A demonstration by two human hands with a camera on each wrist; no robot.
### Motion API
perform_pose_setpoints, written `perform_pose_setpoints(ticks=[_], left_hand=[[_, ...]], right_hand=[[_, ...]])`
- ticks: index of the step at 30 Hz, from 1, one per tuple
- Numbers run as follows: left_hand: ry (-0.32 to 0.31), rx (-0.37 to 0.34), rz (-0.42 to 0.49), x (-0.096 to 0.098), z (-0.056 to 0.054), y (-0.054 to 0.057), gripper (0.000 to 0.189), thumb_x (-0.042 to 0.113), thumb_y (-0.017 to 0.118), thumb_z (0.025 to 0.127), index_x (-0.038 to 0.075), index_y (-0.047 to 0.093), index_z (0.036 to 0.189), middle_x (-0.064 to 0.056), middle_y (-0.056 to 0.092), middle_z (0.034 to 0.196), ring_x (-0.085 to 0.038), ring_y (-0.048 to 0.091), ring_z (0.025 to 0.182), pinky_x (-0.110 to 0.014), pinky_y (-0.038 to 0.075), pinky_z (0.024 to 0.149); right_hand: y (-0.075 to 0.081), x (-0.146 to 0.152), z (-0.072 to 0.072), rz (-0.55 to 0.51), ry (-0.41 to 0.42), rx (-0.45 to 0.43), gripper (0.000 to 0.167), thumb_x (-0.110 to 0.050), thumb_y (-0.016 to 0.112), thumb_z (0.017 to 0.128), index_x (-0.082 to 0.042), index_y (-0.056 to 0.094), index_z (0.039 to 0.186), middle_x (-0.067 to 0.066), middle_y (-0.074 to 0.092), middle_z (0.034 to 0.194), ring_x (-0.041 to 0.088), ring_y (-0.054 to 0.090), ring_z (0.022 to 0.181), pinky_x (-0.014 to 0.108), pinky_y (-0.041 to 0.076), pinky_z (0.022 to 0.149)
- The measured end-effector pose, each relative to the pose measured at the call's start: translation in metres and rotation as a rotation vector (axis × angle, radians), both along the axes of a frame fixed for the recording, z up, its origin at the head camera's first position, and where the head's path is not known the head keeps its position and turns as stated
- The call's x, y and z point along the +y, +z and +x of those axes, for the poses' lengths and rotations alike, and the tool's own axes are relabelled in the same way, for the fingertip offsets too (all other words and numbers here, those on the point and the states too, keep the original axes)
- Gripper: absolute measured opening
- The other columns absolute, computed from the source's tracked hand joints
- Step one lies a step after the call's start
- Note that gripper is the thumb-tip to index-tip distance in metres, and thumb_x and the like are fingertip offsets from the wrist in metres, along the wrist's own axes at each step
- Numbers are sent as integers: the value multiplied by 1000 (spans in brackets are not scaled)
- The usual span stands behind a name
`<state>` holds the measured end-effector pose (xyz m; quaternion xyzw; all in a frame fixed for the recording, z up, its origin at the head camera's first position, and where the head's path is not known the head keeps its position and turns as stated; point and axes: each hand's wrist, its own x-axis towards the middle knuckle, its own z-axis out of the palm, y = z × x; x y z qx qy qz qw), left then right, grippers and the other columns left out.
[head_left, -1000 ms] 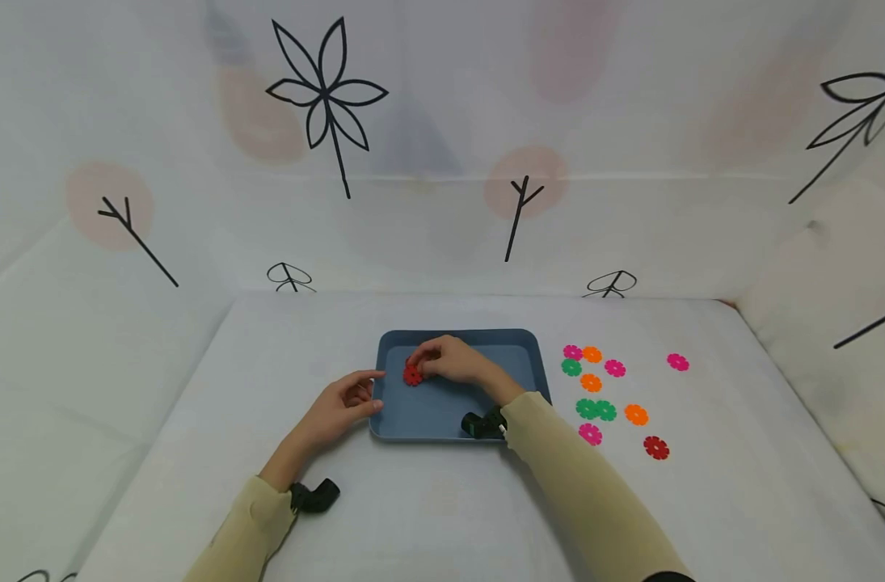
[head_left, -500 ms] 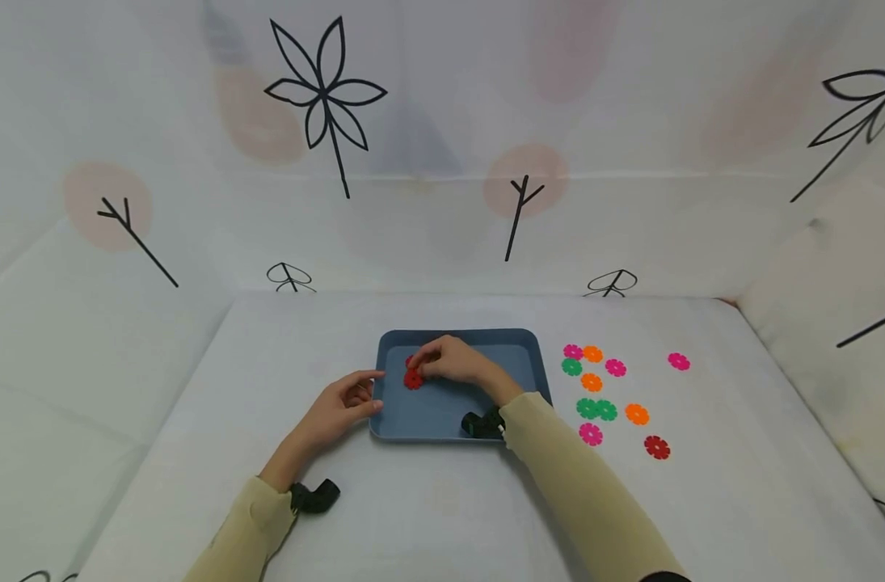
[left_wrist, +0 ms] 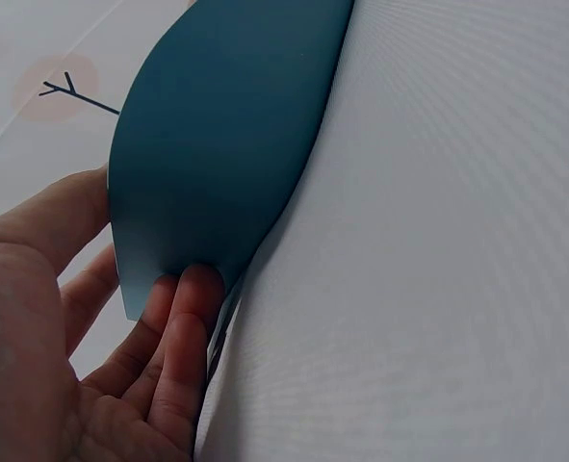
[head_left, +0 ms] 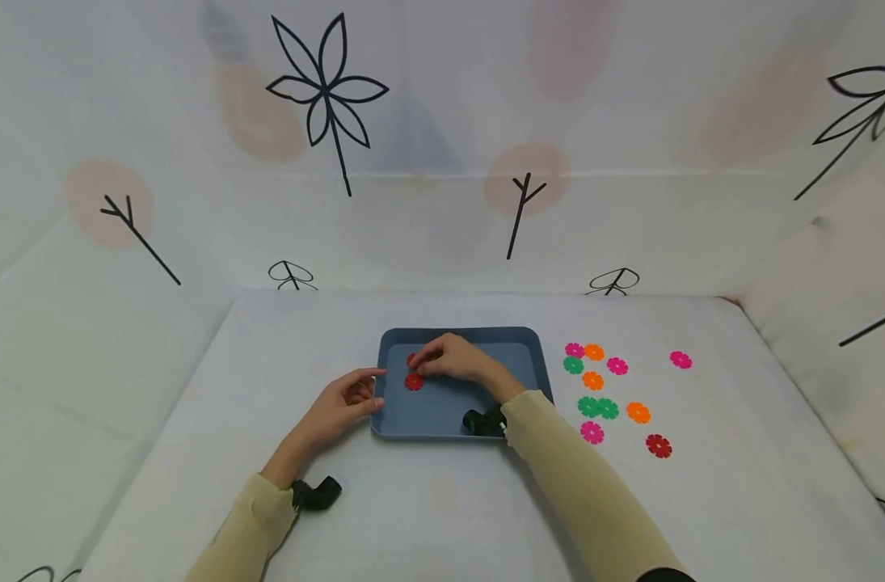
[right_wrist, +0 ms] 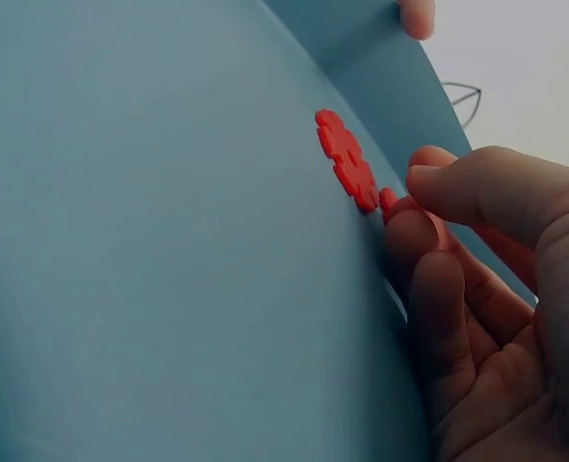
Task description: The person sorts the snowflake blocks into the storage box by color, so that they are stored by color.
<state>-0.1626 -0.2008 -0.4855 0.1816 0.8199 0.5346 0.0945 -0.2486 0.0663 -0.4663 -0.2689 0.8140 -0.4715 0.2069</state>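
Observation:
The blue tray [head_left: 413, 424] lies in the middle of the table. My left hand [head_left: 349, 404] grips its left side; in the left wrist view fingertips [left_wrist: 202, 289] press the outer wall. Over the tray's left part, my right hand [head_left: 453, 358] has thumb and index finger bent around a red flower-shaped disc [right_wrist: 388, 200], mostly hidden behind the fingertips. Just nearer to me, a second red flower-shaped disc [head_left: 414, 381] lies on the tray floor; the right wrist view shows this disc [right_wrist: 347, 159] close beside the fingers.
Right of the tray, several flower-shaped discs lie scattered on the white table: pink ones [head_left: 680, 360], orange ones [head_left: 638, 412], green ones [head_left: 589, 406] and a red one [head_left: 659, 445]. Patterned white cloth [head_left: 427, 234] hangs behind the table.
The nearer red disc has shifted slightly toward me and shows more fully from under the right fingertips. Both hands have stayed almost in place.

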Motion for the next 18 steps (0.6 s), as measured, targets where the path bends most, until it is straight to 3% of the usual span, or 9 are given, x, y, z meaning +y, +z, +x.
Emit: perform_pose_setpoints(ticks=[12, 18], left_hand=[[1, 17, 0, 3, 1, 2, 48, 12, 71, 94, 1, 55, 138, -18, 56, 111, -19, 57, 90, -23, 49, 79], [-10, -5, 2, 9, 11, 25, 48, 8, 68, 95, -7, 52, 138, -25, 54, 110, -22, 56, 89, -23, 49, 79]], right_hand=[[8, 8, -3, -69, -25, -27, 19, -15, 68, 94, -7, 77, 110, 6, 72, 90, 20, 64, 77, 31, 53, 71], [28, 19, -3, -80, -43, -5, 26, -14, 65, 96, -3, 72, 119, 12, 71, 112, 21, 67, 94, 35, 53, 82]])
